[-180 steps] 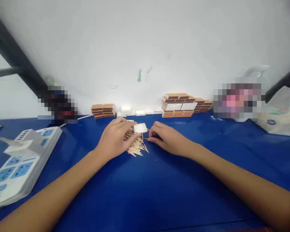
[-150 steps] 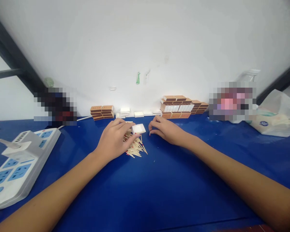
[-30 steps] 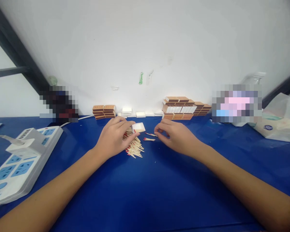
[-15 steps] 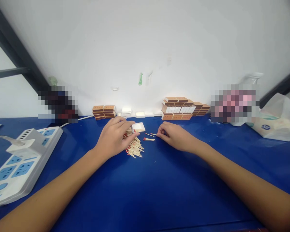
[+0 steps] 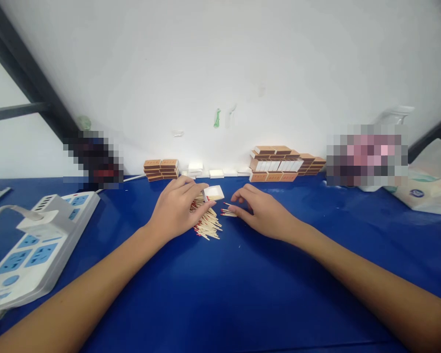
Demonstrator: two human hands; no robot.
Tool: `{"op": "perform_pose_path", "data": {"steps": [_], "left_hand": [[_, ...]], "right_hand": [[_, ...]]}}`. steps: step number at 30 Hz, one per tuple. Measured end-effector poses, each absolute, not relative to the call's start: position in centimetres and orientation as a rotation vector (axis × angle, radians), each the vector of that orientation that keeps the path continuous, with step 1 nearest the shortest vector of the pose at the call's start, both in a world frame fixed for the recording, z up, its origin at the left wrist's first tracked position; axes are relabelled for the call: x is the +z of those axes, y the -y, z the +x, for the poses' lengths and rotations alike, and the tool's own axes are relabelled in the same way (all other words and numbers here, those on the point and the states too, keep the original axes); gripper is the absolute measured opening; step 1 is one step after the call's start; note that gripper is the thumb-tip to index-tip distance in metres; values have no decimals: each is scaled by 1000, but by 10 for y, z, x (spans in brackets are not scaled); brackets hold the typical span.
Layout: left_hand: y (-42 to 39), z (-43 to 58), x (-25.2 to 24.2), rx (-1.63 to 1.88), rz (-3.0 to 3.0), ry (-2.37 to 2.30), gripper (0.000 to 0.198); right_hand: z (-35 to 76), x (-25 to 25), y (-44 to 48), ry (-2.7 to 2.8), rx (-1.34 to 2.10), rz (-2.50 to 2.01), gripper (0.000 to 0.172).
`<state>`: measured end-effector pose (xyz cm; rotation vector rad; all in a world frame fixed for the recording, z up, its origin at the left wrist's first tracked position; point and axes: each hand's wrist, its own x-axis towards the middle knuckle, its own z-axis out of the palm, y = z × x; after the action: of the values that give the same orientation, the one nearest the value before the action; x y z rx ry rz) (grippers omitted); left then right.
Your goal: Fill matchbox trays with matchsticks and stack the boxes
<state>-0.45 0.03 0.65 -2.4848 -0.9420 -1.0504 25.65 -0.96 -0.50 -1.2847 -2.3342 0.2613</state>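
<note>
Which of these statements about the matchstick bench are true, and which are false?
1. The left hand rests on the pile of matchsticks. True.
2. The white matchbox tray lies beside the right elbow. False: it sits at the left hand's fingertips, just beyond the pile.
3. The table has a blue surface. True.
4. The power strip lies at the far right. False: it is at the left edge of the view.
5. Stacked matchboxes stand along the wall. True.
</note>
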Motion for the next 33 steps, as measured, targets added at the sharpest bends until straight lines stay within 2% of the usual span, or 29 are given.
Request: {"op": "perform_pose_path", "data": {"steps": [2, 6, 12, 33], "left_hand": [[0, -5, 6, -1041, -2486, 946, 34], [-1, -5, 6, -1038, -2474, 937, 35], [-2, -5, 5, -1043, -2485, 930, 34], [0, -3, 6, -1046, -2527, 900, 33]], "right_hand": [[256, -5, 10, 2346, 263, -1271, 27], [252, -6, 10, 2381, 305, -1256, 19], [249, -9, 7, 2442, 273, -1289, 15], [248, -8, 17, 2627, 71, -1287, 23]]}}
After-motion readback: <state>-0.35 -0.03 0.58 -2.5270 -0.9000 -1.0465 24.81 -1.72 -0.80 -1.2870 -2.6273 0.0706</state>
